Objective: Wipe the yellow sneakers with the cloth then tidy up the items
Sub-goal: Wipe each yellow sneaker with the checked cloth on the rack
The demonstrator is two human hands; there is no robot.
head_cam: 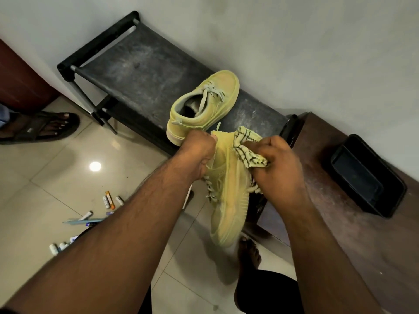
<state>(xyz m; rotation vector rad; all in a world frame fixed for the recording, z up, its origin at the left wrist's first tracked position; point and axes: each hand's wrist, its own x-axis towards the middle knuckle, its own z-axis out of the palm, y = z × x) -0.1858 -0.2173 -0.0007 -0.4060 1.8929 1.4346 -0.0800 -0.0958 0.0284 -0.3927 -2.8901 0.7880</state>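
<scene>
One yellow sneaker (204, 107) stands on the black shoe rack (145, 64), its heel hanging past the front edge. A second yellow sneaker (229, 200) is held in the air in front of the rack, toe pointing down toward me. My left hand (197, 152) grips it at the heel end. My right hand (276, 168) clutches a pale yellow cloth with dark stripes (249, 148) and presses it against the sneaker's side near the heel.
A brown wooden bench (353, 234) at the right carries a black tray (367, 175). Several small tubes and pens (108, 202) lie on the tiled floor at the left. Another person's sandalled foot (43, 128) stands at far left. My bare foot (249, 252) is below the sneaker.
</scene>
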